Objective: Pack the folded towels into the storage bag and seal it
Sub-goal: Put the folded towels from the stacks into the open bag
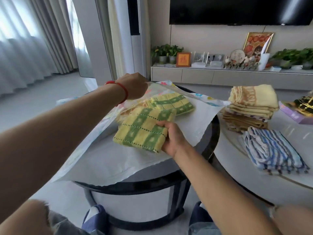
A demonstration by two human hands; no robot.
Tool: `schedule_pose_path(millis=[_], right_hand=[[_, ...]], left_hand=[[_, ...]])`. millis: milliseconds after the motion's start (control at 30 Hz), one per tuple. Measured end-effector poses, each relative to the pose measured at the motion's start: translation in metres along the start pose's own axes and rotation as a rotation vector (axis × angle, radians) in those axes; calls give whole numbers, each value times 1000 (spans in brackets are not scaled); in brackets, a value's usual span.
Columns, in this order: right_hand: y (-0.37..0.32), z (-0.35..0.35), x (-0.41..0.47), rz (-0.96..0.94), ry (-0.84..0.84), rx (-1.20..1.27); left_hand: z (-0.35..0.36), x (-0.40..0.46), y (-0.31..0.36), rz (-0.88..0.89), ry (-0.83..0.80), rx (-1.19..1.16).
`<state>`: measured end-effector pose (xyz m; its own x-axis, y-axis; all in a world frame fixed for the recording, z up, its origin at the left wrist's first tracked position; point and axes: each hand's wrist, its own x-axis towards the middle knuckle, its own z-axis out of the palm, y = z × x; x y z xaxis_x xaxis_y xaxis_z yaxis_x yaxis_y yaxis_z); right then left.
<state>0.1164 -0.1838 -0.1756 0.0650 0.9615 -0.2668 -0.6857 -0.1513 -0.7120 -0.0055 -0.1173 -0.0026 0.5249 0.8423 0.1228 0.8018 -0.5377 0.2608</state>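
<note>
Head view: left hand [135, 85] pinching raised upper edge of storage bag [108, 160] spread on round bench [213, 133]; right hand [172, 138] gripping green-yellow towel [142, 131] at bag mouth, second matching towel [171, 102] inside; stacked towels [250, 107] on neighbouring bench [237, 160].

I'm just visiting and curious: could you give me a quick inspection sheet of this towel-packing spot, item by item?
Surface: small round table with dark rim; larger pale table beside it.
Job's things: storage bag lies on the small table, mouth lifted; one green-yellow towel inside, a second at the opening. Towel stack and striped towel wait on the pale table.
Clutter: purple box on the pale table.
Hands: left hand holds up the bag's top layer; right hand grips the second towel.
Cables: nothing seen.
Surroundings: TV, cabinet with plants, curtains.
</note>
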Motion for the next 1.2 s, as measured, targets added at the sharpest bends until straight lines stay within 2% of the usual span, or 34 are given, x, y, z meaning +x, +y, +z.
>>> schedule_pose_path(millis=[133,267,367,433,467,533,633,700,833,1033,1100,1200], right_hand=[[14,47,63,-74,34,176],[15,78,104,-122,205,225],[21,83,113,-71,336,63],[32,80,112,-96,458,-194],[38,78,110,-121,489,-302],[42,76,111,-130,488,-350],[33,79,115,-125,410,-21],[27,79,116,-102,361,54],[24,71,92,-13,219,-223],[5,8,17,-170,203,-874],[-13,-22,-19,-246,252,-1056],[-49,-73,-67,-301,434,-1222]], left_hand=[[-5,11,-7,27,-2,-4],[-8,23,-13,42,25,-40],[-10,25,-14,54,22,-50],[-9,24,-15,61,22,-48],[-8,24,-15,64,26,-48],[-4,23,-13,59,33,-43],[1,20,-11,60,35,-44],[3,17,-10,70,35,-34],[10,11,-9,105,22,-14],[27,4,-6,130,97,101],[33,4,-3,136,126,112],[42,4,2,154,162,122]])
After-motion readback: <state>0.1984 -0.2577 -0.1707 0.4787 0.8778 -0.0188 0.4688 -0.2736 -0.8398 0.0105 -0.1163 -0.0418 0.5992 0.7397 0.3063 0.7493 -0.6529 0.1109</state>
